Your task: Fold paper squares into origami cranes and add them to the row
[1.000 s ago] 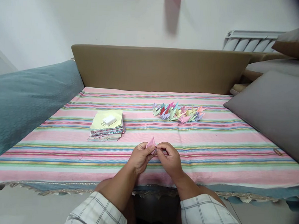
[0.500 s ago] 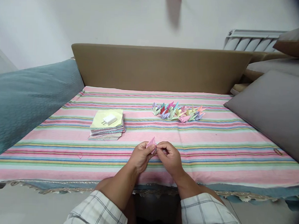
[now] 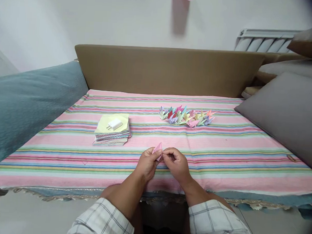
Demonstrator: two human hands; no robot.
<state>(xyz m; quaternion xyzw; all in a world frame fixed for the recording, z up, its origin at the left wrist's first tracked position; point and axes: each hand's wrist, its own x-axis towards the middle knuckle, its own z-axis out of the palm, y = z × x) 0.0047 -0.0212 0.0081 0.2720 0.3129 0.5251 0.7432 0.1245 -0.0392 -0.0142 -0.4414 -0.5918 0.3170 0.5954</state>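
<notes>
A small folded piece of pink origami paper [image 3: 158, 148] is pinched between the thumb and fingers of my left hand [image 3: 147, 162], its pointed tip facing up and away from me. My right hand [image 3: 177, 164] is closed in a pinch at the paper's right edge, fingertips touching it; the part between those fingertips is mostly hidden. Beyond my hands, several folded paper cranes [image 3: 182, 116] in many colours lie in a cluster. To the left stands a stack of square paper sheets [image 3: 111, 135], yellow on top, with a white plug adapter [image 3: 115, 124] resting on it.
The striped cloth [image 3: 65, 154] covers the sofa seat, with a brown backrest [image 3: 169, 70] behind. A teal-covered armrest [image 3: 33, 103] bounds the left. Grey cushions [image 3: 289, 113] lean on the right, and a small brown loop [image 3: 291, 158] lies near them.
Both hands keep nearly the same pinch on the pink paper, with only slight finger motion. The camera view has tipped up a little.
</notes>
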